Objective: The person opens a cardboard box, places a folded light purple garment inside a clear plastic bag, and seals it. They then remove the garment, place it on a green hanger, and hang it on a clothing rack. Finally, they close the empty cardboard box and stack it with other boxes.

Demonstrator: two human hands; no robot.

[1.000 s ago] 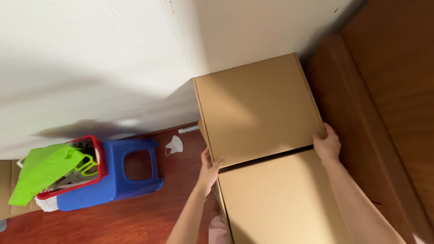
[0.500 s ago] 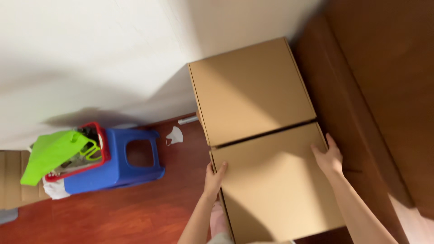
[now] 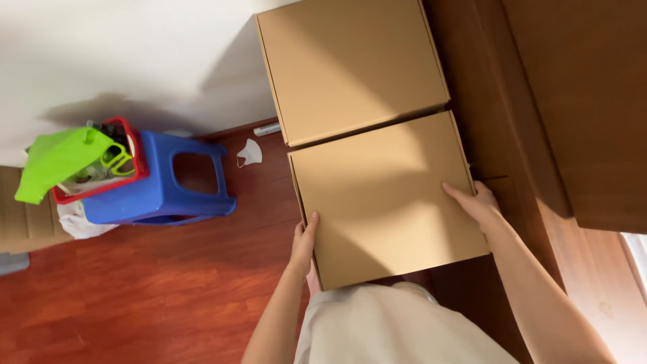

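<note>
Now, from the head view, the near box (image 3: 384,199) sits lower and closer than a second ago, just before the far box (image 3: 350,67). Left hand (image 3: 303,246) and right hand (image 3: 475,202) press flat against its sides, fingers together. Left of it stands a blue stool (image 3: 162,185).
</note>
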